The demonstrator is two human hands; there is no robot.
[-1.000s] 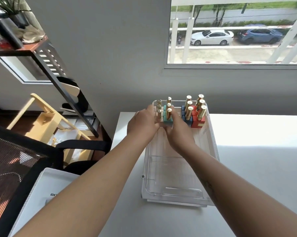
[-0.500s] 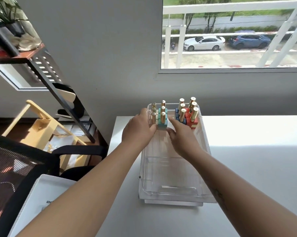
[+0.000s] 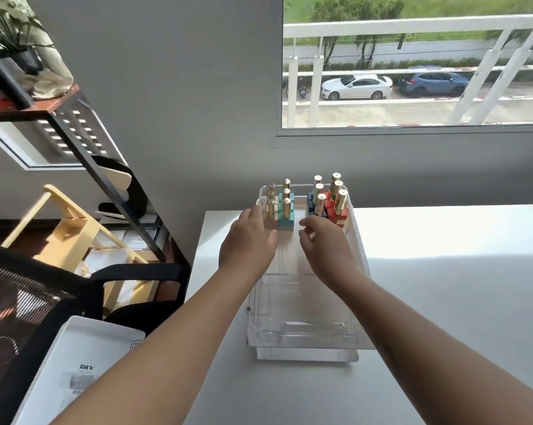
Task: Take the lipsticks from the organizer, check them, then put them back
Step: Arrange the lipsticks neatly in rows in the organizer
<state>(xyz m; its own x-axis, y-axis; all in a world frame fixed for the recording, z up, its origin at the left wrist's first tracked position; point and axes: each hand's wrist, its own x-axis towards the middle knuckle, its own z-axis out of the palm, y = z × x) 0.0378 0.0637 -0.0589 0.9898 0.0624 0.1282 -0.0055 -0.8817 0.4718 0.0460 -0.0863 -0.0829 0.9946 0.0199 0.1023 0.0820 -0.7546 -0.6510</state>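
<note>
A clear plastic organizer (image 3: 305, 332) lies lengthwise on the white table. Several lipsticks with gold caps stand upright at its far end: a teal-based group (image 3: 286, 210) and a pale pink one (image 3: 270, 208) on the left, blue-based (image 3: 317, 200) and red-based (image 3: 338, 204) ones on the right. My left hand (image 3: 248, 243) hovers over the organizer's left side just before the pink and teal lipsticks, fingers loosely bent, holding nothing. My right hand (image 3: 326, 246) hangs over the middle, fingers loosely curled and empty, just short of the blue lipsticks.
A black mesh chair (image 3: 29, 302) and a white box (image 3: 75, 363) sit at the lower left. A black metal shelf (image 3: 84, 142) with a plant leans beside a yellow wooden frame (image 3: 69, 228). The grey wall and a window lie behind the table (image 3: 443, 271).
Both hands have drawn back toward me from the teal lipsticks, which now stand untouched. The view has tilted up slightly.
</note>
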